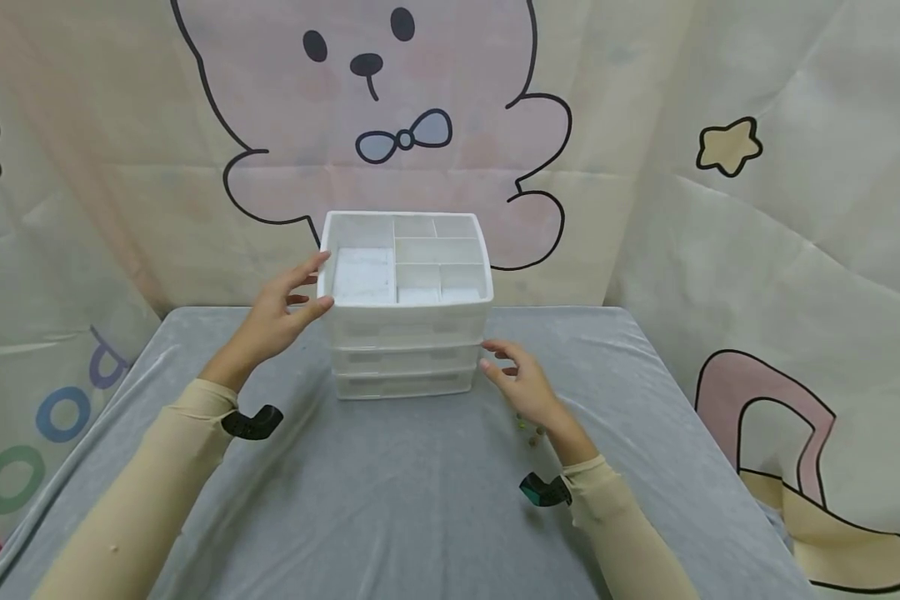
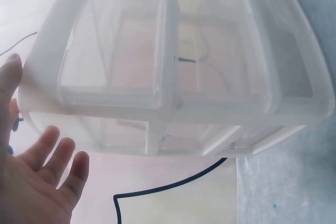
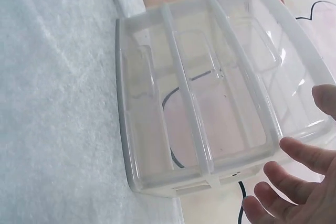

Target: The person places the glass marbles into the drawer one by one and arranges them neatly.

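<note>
A white plastic drawer organizer (image 1: pixel 405 325) stands upright on the cloth, with stacked see-through drawers and a divided tray (image 1: pixel 363 275) on top. My left hand (image 1: pixel 273 317) is at its upper left side, thumb and fingertips against the edge near the tray. In the left wrist view the fingers of this hand (image 2: pixel 44 182) are spread and loosely bent. On the other side, my right hand (image 1: pixel 521 383) has its fingertips close to the organizer's lower right side; whether they touch cannot be told. The right wrist view shows those fingers (image 3: pixel 294 182) relaxed beside the see-through drawers (image 3: pixel 226 103).
A grey-blue cloth (image 1: pixel 390 500) covers the table. Several tiny green and brown bits (image 1: pixel 532 437) lie beside the right wrist. Behind the table hangs a printed curtain (image 1: pixel 450 183) with a bear, and more printed fabric (image 1: pixel 795 267) closes off the right side.
</note>
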Motion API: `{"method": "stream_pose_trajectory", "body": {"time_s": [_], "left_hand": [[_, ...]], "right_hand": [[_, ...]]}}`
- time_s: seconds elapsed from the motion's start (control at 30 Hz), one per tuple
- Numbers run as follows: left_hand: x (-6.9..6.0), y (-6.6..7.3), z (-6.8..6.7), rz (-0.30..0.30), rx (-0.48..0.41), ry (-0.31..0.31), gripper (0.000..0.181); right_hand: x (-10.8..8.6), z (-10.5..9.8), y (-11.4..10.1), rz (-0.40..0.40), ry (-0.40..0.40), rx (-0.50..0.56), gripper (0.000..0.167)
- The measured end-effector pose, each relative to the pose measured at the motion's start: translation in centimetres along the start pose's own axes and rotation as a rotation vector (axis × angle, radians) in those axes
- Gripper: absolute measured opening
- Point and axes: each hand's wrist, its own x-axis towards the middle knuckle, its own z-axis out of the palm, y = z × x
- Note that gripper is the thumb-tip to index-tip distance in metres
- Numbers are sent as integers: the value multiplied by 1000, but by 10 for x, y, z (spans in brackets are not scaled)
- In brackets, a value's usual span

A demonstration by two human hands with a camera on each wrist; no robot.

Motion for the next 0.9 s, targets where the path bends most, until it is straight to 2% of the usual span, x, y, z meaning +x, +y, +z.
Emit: {"method": "stream_pose_trajectory", "body": {"time_s": [0.17, 0.33, 0.63, 0.73, 0.9], "left_hand": [[1, 0, 0, -8, 17, -35, 66], [0, 2, -1, -14, -21, -37, 69], [2, 3, -3, -15, -23, -46, 72], [2, 3, -3, -18, -29, -45, 70], [4, 2, -2, -21, -10, -45, 69]], "right_hand": [[-1, 5, -3, 10, -17, 45, 42], [1, 12, -9, -7, -35, 103, 39], [7, 29, -18, -35, -114, 190, 38], [10, 36, -19, -37, -136, 249, 38], [15, 47, -21, -38, -130, 288, 36]]}}
